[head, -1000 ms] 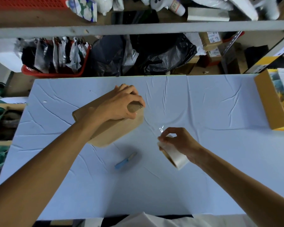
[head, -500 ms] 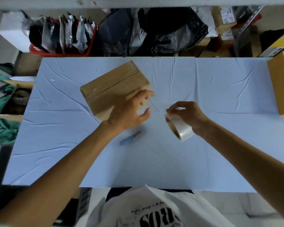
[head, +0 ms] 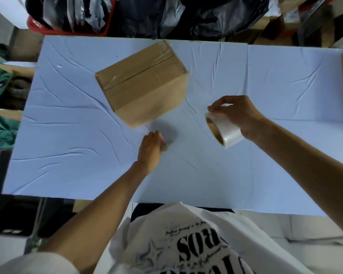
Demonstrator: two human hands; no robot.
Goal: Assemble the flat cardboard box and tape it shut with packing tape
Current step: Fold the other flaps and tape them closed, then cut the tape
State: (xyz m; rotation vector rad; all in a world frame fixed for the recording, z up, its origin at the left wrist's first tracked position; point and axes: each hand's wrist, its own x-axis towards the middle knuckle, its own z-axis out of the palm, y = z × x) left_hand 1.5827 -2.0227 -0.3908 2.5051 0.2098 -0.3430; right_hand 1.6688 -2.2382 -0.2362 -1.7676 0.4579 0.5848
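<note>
Crowding behind the cardboard box (head: 145, 86): red basket (head: 67, 32), black bags (head: 216, 14).

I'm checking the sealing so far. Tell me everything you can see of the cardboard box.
The cardboard box is plain brown, assembled and closed, with its top flaps meeting in a seam that has a strip of clear glossy tape along it. It stands flat on the table, which is covered with creased pale cloth, and it sits askew to the table's edges. Only the table touches it: the left hand is just off its near corner, and the right hand holds the tape roll apart from it.
</note>
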